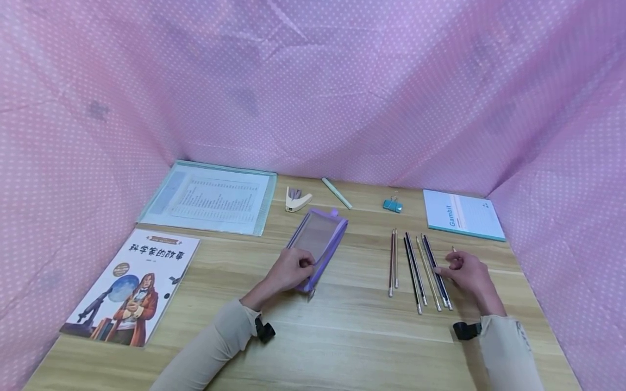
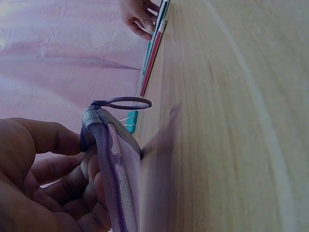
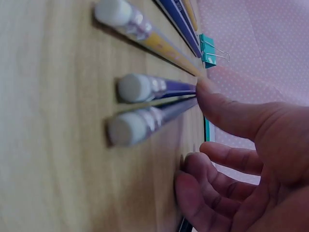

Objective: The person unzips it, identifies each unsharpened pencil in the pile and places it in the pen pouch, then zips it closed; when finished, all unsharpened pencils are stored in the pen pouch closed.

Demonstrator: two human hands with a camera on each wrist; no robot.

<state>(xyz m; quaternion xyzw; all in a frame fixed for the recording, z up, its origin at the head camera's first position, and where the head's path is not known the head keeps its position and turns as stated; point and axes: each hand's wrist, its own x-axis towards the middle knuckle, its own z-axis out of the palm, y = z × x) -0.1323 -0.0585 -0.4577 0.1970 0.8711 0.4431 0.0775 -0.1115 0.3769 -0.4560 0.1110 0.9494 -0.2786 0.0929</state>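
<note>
My left hand (image 1: 292, 267) pinches the near edge of a purple mesh pencil case (image 1: 337, 234) between thumb and fingers. In the left wrist view, the zipped end of the pencil case (image 2: 116, 159) stands on edge with a ring pull sticking out. Several pencils (image 1: 414, 271) lie side by side, white erasers toward me. At their right side is my right hand (image 1: 467, 274). In the right wrist view, its thumb touches two dark pencils (image 3: 169, 87), while the other fingers bend loosely apart from the thumb. A small tip shows beyond these fingers; what it belongs to is mostly hidden.
Behind the case stand a white stapler (image 1: 298, 202) and a pale green pen (image 1: 336, 193). A teal binder clip (image 1: 393, 205) and a Gambit notebook (image 1: 462, 214) are farther right. On the left lie a clear document folder (image 1: 210, 198) and an illustrated book (image 1: 132, 288).
</note>
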